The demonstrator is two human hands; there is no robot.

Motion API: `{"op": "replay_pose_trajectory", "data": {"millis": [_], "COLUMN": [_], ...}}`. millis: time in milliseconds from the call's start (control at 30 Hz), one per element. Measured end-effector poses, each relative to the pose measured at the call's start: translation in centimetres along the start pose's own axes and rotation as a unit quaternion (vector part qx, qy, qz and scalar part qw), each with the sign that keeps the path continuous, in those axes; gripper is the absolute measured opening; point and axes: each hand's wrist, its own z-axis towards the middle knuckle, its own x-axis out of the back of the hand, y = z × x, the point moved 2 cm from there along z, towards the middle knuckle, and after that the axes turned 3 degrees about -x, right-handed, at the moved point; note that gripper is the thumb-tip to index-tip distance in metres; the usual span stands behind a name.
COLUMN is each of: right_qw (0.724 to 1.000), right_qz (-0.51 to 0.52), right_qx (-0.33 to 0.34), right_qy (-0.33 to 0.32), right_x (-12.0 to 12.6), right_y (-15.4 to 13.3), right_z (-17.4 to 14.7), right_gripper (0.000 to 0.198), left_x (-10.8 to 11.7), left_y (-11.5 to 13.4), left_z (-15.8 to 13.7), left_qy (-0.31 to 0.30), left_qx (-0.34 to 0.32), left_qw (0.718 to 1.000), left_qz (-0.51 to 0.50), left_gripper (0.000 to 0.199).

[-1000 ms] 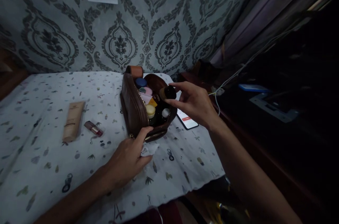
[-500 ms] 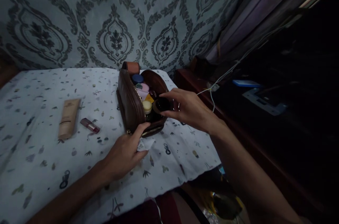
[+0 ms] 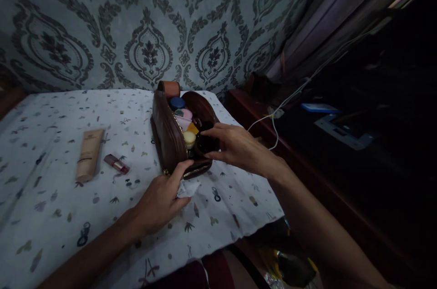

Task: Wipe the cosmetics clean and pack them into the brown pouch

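Note:
A brown zippered makeup bag stands unzipped on the patterned cloth. Inside show a blue round lid, pink items and a jar with a pale yellow lid. At the bag's near edge, the thumb of my left hand presses on the rim, while its fingers curl around a crumpled white tissue. My right hand reaches over the right side, thumb and fingers pinched around a dark round container within the bag opening. Shadow hides the container's underside.
Left of the bag lie a beige squeeze tube and a lipstick on the white cloth. A patterned wall rises behind. White cables and a blue-edged object are at the right.
My right hand has moved slightly down and left with the dark round container, deeper into the bag. My left hand stays at the near rim.

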Motion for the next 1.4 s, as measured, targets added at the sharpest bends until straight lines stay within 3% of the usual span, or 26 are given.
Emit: {"op": "replay_pose_trajectory", "data": {"millis": [300, 400, 467, 533, 633, 733, 800, 1000, 1400], "right_qw": [1.0, 1.0, 1.0, 1.0, 1.0, 0.999, 0.999, 0.997, 0.993], "right_qz": [0.0, 0.008, 0.013, 0.015, 0.021, 0.035, 0.043, 0.067, 0.104], "right_qx": [-0.008, 0.004, 0.013, 0.014, 0.013, 0.017, 0.019, 0.025, 0.048], "right_qy": [-0.005, -0.003, 0.001, 0.005, 0.002, 0.003, 0.005, 0.007, 0.018], "right_x": [0.3, 0.5, 0.5, 0.6, 0.5, 0.4, 0.2, -0.1, -0.5], "right_y": [-0.1, 0.0, 0.1, 0.1, 0.1, 0.3, 0.5, 0.7, -0.2], "right_z": [0.4, 0.3, 0.2, 0.0, -0.1, -0.3, -0.4, -0.5, -0.7], "right_gripper": [0.042, 0.041, 0.043, 0.046, 0.043, 0.041, 0.041, 0.033, 0.036], "left_x": [0.6, 2.9, 5.1, 7.2, 9.1, 9.2, 8.8, 7.2, 7.8], "left_y": [0.6, 2.7, 4.9, 7.0, 8.8, 9.3, 9.4, 10.1, 9.7], "left_z": [0.1, 0.4, 1.2, 2.8, 6.0, 8.6, 9.6, 10.4, 11.6], "left_qy": [0.026, 0.078, 0.117, 0.094, -0.003, -0.102, -0.131, -0.134, -0.142], "left_qx": [-0.031, -0.073, -0.092, -0.074, -0.064, -0.059, -0.052, -0.034, -0.028], "left_qw": [0.997, 0.982, 0.954, 0.929, 0.894, 0.86, 0.842, 0.813, 0.817], "left_qz": [0.06, 0.158, 0.261, 0.351, 0.444, 0.497, 0.52, 0.565, 0.558], "left_gripper": [0.061, 0.06, 0.054, 0.044, 0.025, 0.027, 0.03, 0.028, 0.037]}}
